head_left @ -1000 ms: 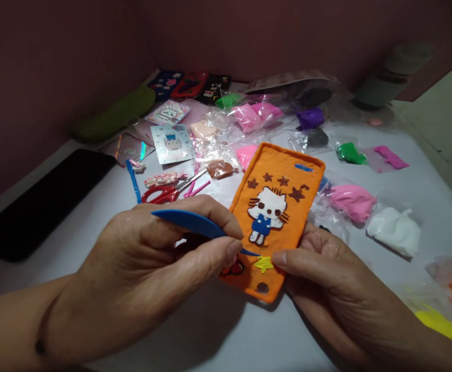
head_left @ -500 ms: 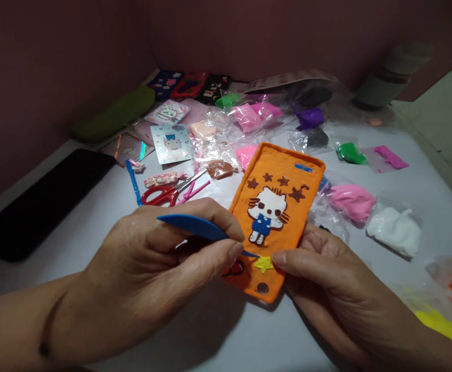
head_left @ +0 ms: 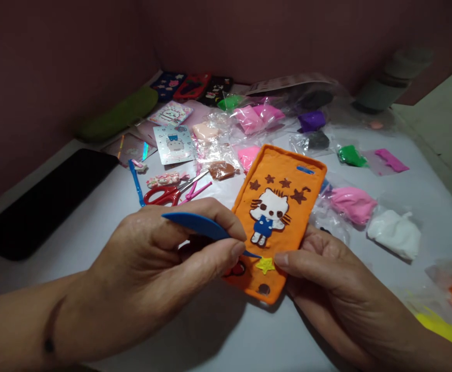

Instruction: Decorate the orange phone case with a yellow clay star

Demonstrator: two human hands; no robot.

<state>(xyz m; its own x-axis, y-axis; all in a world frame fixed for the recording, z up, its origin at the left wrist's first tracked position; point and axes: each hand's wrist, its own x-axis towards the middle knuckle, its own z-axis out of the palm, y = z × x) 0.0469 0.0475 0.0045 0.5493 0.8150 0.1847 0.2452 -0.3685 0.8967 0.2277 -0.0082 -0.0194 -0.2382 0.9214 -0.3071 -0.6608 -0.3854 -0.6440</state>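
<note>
My left hand (head_left: 171, 263) pinches a blue plastic clay tool (head_left: 197, 224), whose thin tip touches the upper left edge of a yellow star (head_left: 265, 265). That star lies on an orange clay-covered phone case (head_left: 287, 217), tilted above the table. My right hand (head_left: 326, 279) grips the case along its lower right edge, thumb on top beside the star and fingers underneath. On the case are a white cat figure in blue (head_left: 269, 214) and several brown stars (head_left: 299, 196). A red shape (head_left: 237, 268) near the bottom is partly hidden by my left hand.
Red-handled scissors (head_left: 162, 196) and a blue stick tool (head_left: 136, 183) lie behind my left hand. A black phone-like slab (head_left: 47, 201) is at left. Bagged clay in pink (head_left: 353, 202), white (head_left: 394, 232) and other colours spreads over the white table (head_left: 195, 336). A bottle (head_left: 388, 82) stands back right.
Both hands and the case hold nearly the same pose, with the tool tip still at the yellow star. The whole view has shifted very slightly.
</note>
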